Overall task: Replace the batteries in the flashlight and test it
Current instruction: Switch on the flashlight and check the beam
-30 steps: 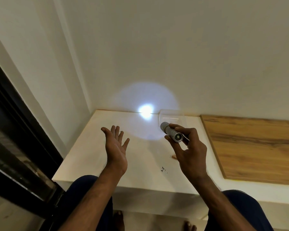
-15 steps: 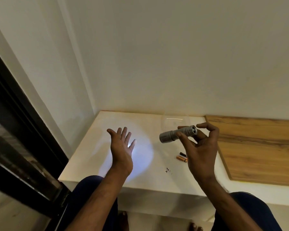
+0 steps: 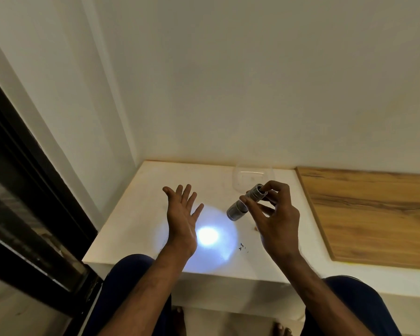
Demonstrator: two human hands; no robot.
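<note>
My right hand holds a small silver flashlight by its tail end, the thumb on the end cap, the head tilted down and to the left. The flashlight is lit: a bright white spot falls on the white table just right of my left hand. My left hand hovers over the table, palm up, fingers spread, holding nothing. An orange tip of a battery peeks out on the table beside my right hand.
A clear plastic container stands at the table's back edge by the wall. A wooden board lies on the right. A dark window frame runs along the left. Small dark specks mark the table.
The flashlight's head has swung from pointing at the wall down toward the table; the light spot moved from the wall's base to the table beside my left hand, which barely moved.
</note>
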